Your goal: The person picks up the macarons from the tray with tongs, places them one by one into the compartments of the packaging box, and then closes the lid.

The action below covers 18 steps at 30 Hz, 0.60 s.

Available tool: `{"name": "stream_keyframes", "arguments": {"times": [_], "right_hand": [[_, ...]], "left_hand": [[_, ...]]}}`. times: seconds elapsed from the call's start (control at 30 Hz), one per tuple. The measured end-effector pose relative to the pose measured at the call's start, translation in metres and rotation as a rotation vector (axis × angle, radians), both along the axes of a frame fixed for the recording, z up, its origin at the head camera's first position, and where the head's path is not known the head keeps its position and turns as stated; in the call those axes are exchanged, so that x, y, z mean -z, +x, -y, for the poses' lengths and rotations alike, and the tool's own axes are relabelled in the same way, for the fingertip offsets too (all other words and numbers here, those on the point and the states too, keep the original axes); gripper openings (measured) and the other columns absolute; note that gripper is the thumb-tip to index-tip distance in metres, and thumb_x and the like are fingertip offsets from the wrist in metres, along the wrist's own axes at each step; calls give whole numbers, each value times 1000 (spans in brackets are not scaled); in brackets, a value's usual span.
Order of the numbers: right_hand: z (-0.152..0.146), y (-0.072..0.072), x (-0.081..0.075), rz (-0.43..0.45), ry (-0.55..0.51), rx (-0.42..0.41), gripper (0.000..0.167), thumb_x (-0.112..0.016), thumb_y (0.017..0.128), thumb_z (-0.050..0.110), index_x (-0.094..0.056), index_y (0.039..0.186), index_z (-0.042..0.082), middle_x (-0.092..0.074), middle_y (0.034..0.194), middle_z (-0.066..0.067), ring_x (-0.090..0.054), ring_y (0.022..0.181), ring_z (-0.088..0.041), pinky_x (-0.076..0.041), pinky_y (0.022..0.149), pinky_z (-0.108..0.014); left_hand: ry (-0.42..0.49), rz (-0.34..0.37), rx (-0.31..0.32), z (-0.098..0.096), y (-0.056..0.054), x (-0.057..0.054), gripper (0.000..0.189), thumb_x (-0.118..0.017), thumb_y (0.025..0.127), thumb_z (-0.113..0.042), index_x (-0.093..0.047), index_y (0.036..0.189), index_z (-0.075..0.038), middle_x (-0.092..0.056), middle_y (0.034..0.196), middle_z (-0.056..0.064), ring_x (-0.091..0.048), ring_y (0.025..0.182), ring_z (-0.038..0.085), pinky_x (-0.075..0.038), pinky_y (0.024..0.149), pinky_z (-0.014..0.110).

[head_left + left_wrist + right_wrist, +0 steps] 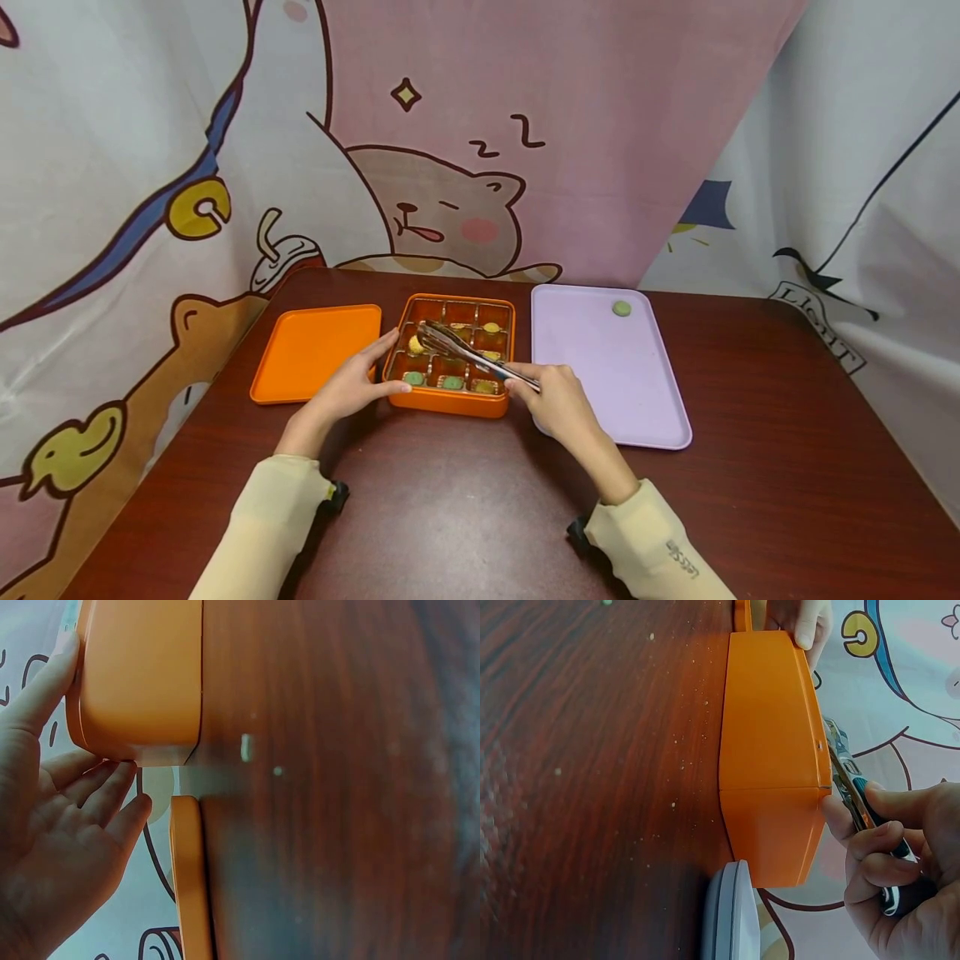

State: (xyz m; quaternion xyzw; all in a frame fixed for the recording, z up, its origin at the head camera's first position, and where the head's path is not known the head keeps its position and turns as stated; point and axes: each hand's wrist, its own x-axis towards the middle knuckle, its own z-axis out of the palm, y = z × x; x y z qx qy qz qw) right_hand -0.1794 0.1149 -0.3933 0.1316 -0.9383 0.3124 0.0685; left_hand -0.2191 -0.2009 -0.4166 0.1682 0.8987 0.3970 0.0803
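Observation:
An orange divided box stands on the table, with green and yellow round sweets in several compartments. My left hand rests against its left side, thumb at the front corner and fingers extended; the left wrist view shows fingertips touching the box wall. My right hand grips metal tongs, which reach across the box from the right. Their tips are beside a yellow sweet in the left middle compartment; whether they pinch it I cannot tell. Dark handle parts of the tongs show in the right wrist view.
An orange lid lies left of the box. To the right is a lilac tray bearing one green sweet near its far right corner. Small crumbs dot the dark wooden table. Printed cloth hangs behind.

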Motion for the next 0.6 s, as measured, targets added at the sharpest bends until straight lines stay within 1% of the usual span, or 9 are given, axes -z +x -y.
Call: {"name": "stream_keyframes", "arguments": {"times": [0.13,0.2,0.37,0.43,0.6], "right_hand": [[-1,0,0,-7,1,-6,29,-70,94,25,-75,120,14,-78,94,-7,-69,91,-26,-54,80,-48],[-1,1,-1,-3,-4,-12,29,-69,94,25,-74,121,14,-78,92,-7,-69,89,-26,-54,79,-48],[-5,2,-1,-15,-16,-11,31,-71,93,26,-74,121,13,-78,95,-10,-70,90,-28,-55,80,-48],[-7,1,-2,-31,-21,-6,32,-72,92,26,-74,121,13,-78,100,-12,-71,94,-31,-56,82,-49],[-16,0,-3,-73,-43,-6,33,-72,92,23,-73,122,11,-77,104,-14,-71,94,-32,-55,82,-51]], "left_hand": [[-3,-4,1,0,0,0,95,-76,88,-36,-20,160,-10,-18,168,9,-19,153,38,-21,121,61],[-5,-5,2,1,0,0,95,-76,87,-37,-20,160,-10,-18,168,9,-19,153,38,-21,121,61],[-3,-2,-1,1,1,0,95,-76,87,-37,-20,160,-11,-17,168,9,-19,153,38,-21,121,62],[-2,-2,-2,1,0,0,95,-76,87,-37,-21,160,-11,-17,168,9,-19,153,38,-21,121,62],[-1,-4,1,1,0,0,95,-76,88,-36,-21,160,-11,-18,168,9,-19,153,38,-21,121,61]]}}
